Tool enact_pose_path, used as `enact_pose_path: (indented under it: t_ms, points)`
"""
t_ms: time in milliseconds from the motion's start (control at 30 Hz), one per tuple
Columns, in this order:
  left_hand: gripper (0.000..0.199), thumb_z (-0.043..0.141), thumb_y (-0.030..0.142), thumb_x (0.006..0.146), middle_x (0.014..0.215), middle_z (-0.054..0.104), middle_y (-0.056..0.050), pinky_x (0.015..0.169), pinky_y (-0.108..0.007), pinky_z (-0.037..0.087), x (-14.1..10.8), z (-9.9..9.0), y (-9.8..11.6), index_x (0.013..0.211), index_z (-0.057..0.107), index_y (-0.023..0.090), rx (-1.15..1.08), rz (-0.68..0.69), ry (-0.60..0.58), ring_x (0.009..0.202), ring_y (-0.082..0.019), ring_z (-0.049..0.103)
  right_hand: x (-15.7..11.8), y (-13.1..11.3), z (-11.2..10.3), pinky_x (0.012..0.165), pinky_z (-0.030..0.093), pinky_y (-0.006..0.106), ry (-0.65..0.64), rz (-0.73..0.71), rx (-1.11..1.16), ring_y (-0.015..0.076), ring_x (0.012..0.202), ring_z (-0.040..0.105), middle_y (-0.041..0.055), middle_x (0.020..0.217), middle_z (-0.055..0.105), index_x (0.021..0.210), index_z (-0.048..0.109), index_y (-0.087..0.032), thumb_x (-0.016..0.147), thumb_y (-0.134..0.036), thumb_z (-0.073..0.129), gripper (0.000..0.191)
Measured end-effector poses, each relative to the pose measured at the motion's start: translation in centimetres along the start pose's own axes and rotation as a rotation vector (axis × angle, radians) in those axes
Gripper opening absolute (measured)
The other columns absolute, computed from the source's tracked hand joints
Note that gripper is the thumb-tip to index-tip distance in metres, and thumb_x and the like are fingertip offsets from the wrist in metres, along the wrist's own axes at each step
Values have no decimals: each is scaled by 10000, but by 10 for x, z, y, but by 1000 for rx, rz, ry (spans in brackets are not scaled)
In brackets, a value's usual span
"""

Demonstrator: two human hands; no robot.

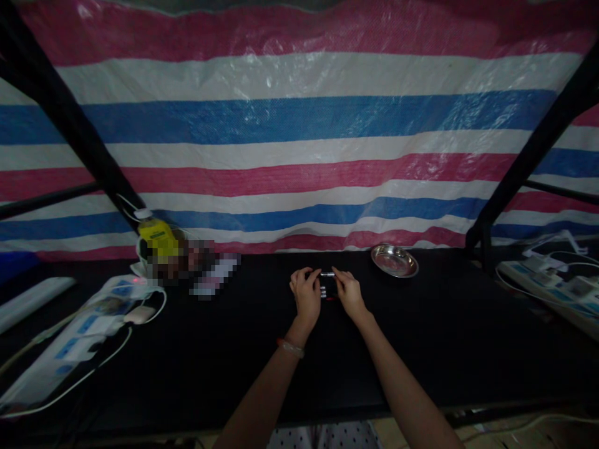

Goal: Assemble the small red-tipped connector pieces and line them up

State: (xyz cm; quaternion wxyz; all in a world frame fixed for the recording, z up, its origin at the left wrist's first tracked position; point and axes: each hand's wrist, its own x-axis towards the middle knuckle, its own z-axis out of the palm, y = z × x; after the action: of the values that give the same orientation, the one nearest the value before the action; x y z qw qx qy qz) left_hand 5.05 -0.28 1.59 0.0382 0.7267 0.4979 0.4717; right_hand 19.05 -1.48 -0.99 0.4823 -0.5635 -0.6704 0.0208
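Note:
Near the middle of the black table, my left hand [307, 292] and my right hand [350, 292] face each other with bent fingers. Between their fingertips lies a small silvery cylinder, seemingly a battery [327, 274], pinched at its two ends. Just below it, close to my left fingers, more shiny battery-like cylinders [322, 291] show. They appear to sit in a small dark holder, whose outline is lost against the black table. A bit of red shows at its lower edge. My fingers cover part of all this.
A round metal dish [394, 260] stands behind my right hand. At left are a yellow-labelled bottle [160, 238], a blurred-out patch and a white power strip [77, 343] with cables. Another power strip [547, 284] lies far right. A striped sheet [299, 125] hangs behind.

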Motion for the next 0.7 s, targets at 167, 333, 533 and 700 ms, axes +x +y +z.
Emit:
enact_pose_path:
  t_ms: [167, 333, 533, 700]
  points:
    - [299, 545, 80, 777, 949, 597, -63, 834, -369, 423, -1, 2, -1, 987, 684, 242, -18, 37, -54, 960, -217, 488, -1, -4, 4, 908, 460, 417, 80, -1, -1, 222, 1028, 542, 129, 1118, 604, 1262, 525, -166, 771, -34, 347, 539]
    - [299, 569, 114, 781, 970, 608, -60, 814, -373, 432, -2, 0, 3, 1018, 673, 264, 22, 46, -125, 965, -223, 505, -2, -18, 3, 1016, 394, 400, 74, -28, 118, 186, 1194, 453, 87, 1315, 472, 1394, 326, -210, 717, 1, 330, 709]
    - [255, 541, 187, 832, 981, 633, -56, 859, -369, 447, -1, 2, 4, 1051, 654, 252, -82, 9, -146, 947, -208, 547, -1, -34, -5, 1068, 338, 427, 121, -44, 219, 191, 1263, 400, 73, 1388, 396, 1413, 265, -216, 719, -33, 333, 720]
    - [283, 449, 217, 892, 1044, 651, -67, 887, -352, 462, -1, 6, 5, 1131, 601, 218, -271, 70, -158, 956, -181, 592, -1, -40, -9, 1013, 388, 421, 202, 5, 231, 220, 1192, 470, 104, 1283, 509, 1320, 429, -194, 852, -199, 395, 470]
